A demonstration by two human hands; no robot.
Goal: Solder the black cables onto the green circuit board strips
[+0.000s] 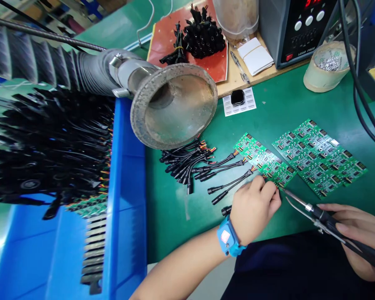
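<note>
— Green tabletop (175, 225) is carrying what by the hands?
— Circuit board strip (265, 160) is lying beside loose cables (187, 162). Left hand (254, 208) fingers are pinching, I think, a wire (275, 186) at its near edge.
— Right hand (359, 237)?
— Fingers are wrapping a soldering iron (325, 218), its tip touching that edge.
— Containers?
— Blue bin (125, 166) is holding black cable bundles (50, 141); round tub (328, 66) is holding silvery bits.

Reaches in from the lower edge with a bare left forearm (187, 266), left hand (254, 208) knuckles up, fingertips pinched tightly together. Rests the right hand (361, 233) low at the right edge, fingers curled in a closed grip round a soldering iron (325, 218), thumb laid along it.
</note>
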